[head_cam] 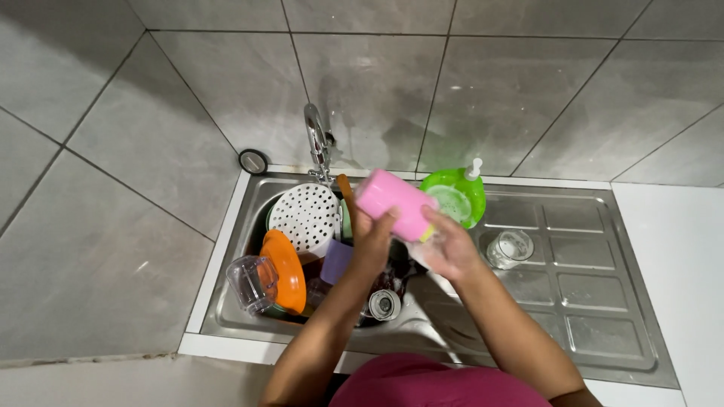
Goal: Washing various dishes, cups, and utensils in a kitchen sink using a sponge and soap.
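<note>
- Head view: a grey tiled wall (467,90) fills the upper half, with a white surface (679,249) at the right edge.
- A steel sink (596,301) sits below it, its ribbed drainboard on the right and its basin on the left, under a chrome tap (317,139).
- The basin is crowded: a white perforated strainer (305,215) leans near the tap, an orange lid (286,271) stands tilted beside a clear plastic container (245,283), and a small round metal piece (384,304) lies lower down.
- A green bowl (457,197) rests at the back rim, with a white pump top (473,169) just behind it.
- A pink cup (394,203) is held above the basin, tilted on its side, between both hands.
- The left hand (371,237) is clamped on the cup's lower left side.
- The right hand (449,245) closes on the cup's right end, perhaps with a yellow-green sponge under the fingers, though this is hard to see.
- A clear glass (510,248) stands on the drainboard, near the right hand but apart from it.
</note>
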